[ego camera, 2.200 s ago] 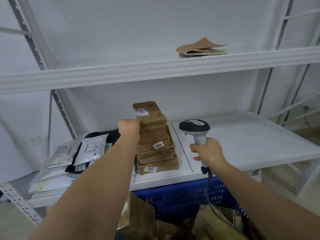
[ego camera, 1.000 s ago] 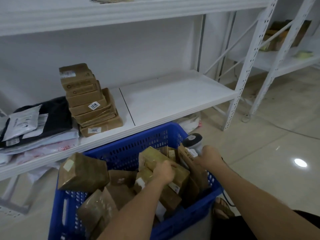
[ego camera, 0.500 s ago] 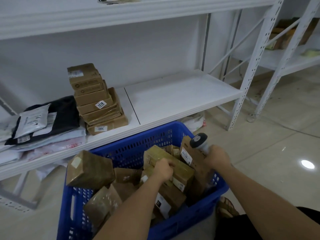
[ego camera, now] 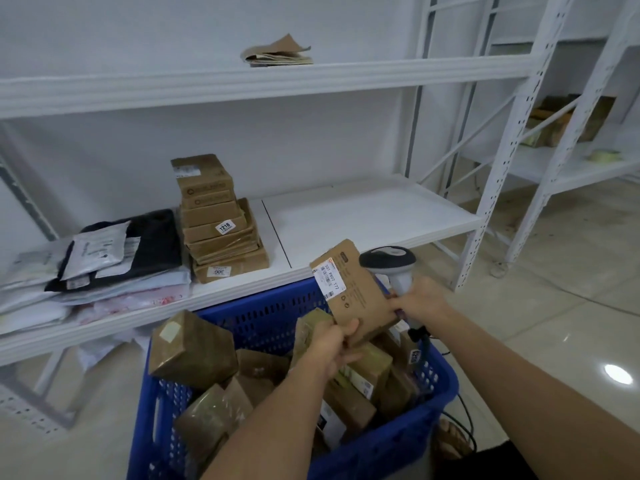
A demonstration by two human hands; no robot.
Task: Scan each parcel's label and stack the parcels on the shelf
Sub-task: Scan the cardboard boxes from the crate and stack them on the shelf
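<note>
— What has changed since half a second ago?
— Up out of the blue basket (ego camera: 263, 317) came one flat brown parcel (ego camera: 353, 292); both hands were down among the boxes before, and the view has tipped up to take in the upper shelf again.

— How does each grip stand?
— The left hand (ego camera: 330, 344) pinches the parcel's near lower corner, thumb on the face and fingers curled behind. The right hand (ego camera: 420, 301) is wrapped round the handle of the scanner (ego camera: 389, 263) and touches the parcel's right edge; the scanner's head rises just behind the parcel's top right corner.

— And the parcel itself?
— Tilted, held over the far right part of the basket, its white barcode label (ego camera: 329, 278) at the upper left corner, facing the camera.

— What lies around it?
— More brown parcels fill the basket, one large box (ego camera: 192, 348) leaning at the left rim. On the lower shelf (ego camera: 363, 216) a stack of brown boxes (ego camera: 218, 220) stands near the front edge at the middle, with soft mailer bags (ego camera: 104, 265) piled just left of it. Folded brown paper (ego camera: 277, 51) lies on the upper shelf.
</note>
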